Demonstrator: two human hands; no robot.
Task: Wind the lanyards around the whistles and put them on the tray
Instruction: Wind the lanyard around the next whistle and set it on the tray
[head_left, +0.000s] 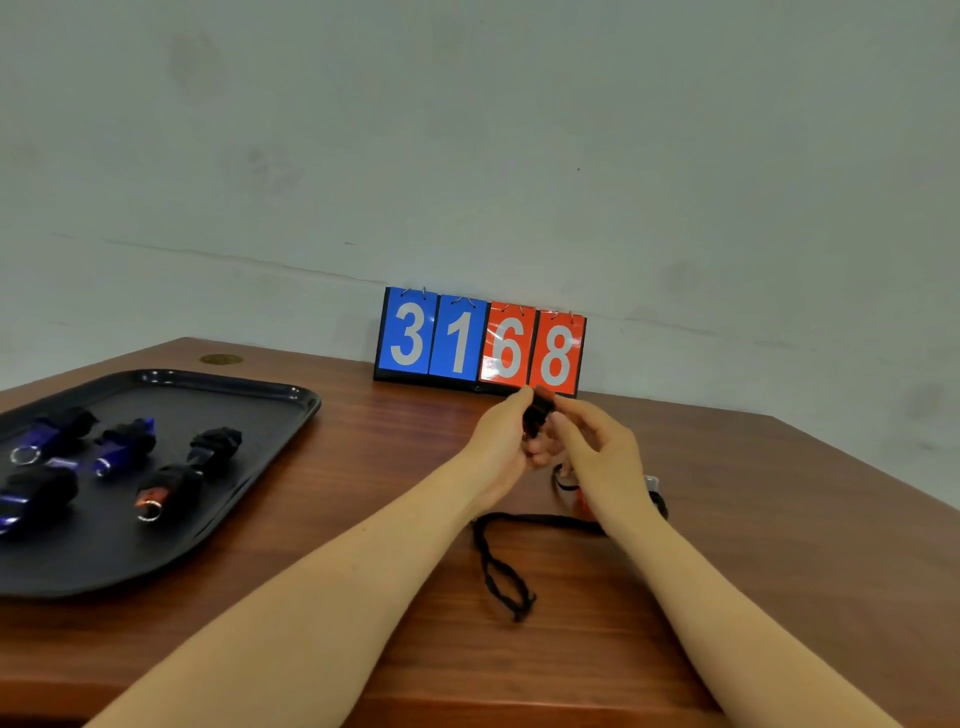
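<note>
Two bare forearms enter from the bottom edge of the frame and converge toward the centre right, over a brown wooden table (363, 467). Just beyond them, a loose black lanyard (498, 566) lies on the wood in the lower middle, its looped end nearest the camera and its cord running right under the right wrist to a whistle (652, 483) that is mostly hidden behind that hand, only a pale end and a bit of red showing. Above it, the left hand (501, 447) and the right hand (597, 452) meet, raised off the table. Between their fingertips sits a small dark whistle wrapped in black cord (537, 413); the left thumb and fingers curl round its left side and the right fingers pinch it from the right, so both hands grip it, the bundle standing up just above the knuckles. At the left of the frame a black tray (249, 467) rests on the table, well apart from the hands, carrying five wound whistles (124, 447), some blue, one with orange showing, several with metal rings. Farthest back, in the centre against the pale wall (519, 130), stands a flip scoreboard (480, 345) reading 3 1 in blue and 6 8 in red.
</note>
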